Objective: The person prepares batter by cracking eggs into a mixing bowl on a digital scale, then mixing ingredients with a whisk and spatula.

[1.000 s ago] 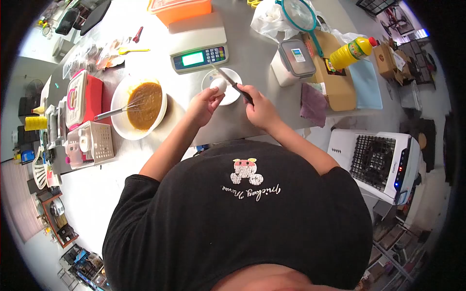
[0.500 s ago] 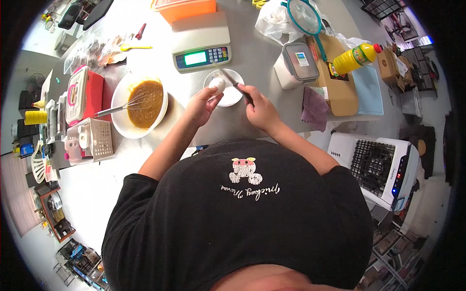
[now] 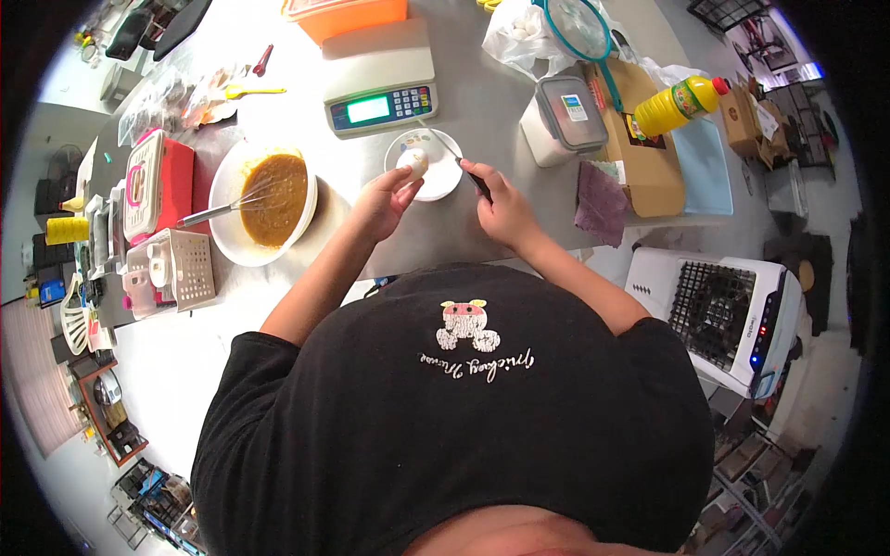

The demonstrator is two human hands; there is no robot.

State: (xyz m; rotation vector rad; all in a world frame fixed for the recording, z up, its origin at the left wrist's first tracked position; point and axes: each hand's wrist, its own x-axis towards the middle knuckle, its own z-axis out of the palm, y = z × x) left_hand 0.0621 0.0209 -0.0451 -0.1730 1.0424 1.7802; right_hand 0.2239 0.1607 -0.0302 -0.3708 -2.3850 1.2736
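A white egg (image 3: 416, 163) is gripped in the fingertips of my left hand (image 3: 382, 202), above a small white bowl (image 3: 443, 188). My right hand (image 3: 504, 206) is closed round the black handle of a knife (image 3: 476, 180); its blade points away from me over the bowl's right side, apart from the egg. Left of these stands a large white mixing bowl (image 3: 220, 192) holding brown batter (image 3: 275, 215), with a whisk (image 3: 205, 215) resting in it. Just beyond the small bowl is a digital scale (image 3: 379, 79) with a lit green display.
To the right are a lidded container (image 3: 559, 120), a purple cloth (image 3: 600, 206), a cardboard box (image 3: 656, 176) and a yellow oil bottle (image 3: 680, 107) lying on it. Behind them is a teal strainer (image 3: 607, 76). A red box (image 3: 159, 184) and white basket (image 3: 193, 271) stand left.
The knife blade has swung away from the egg, to the right and lower over the bowl. My right hand has shifted slightly right. The left hand still holds the egg.
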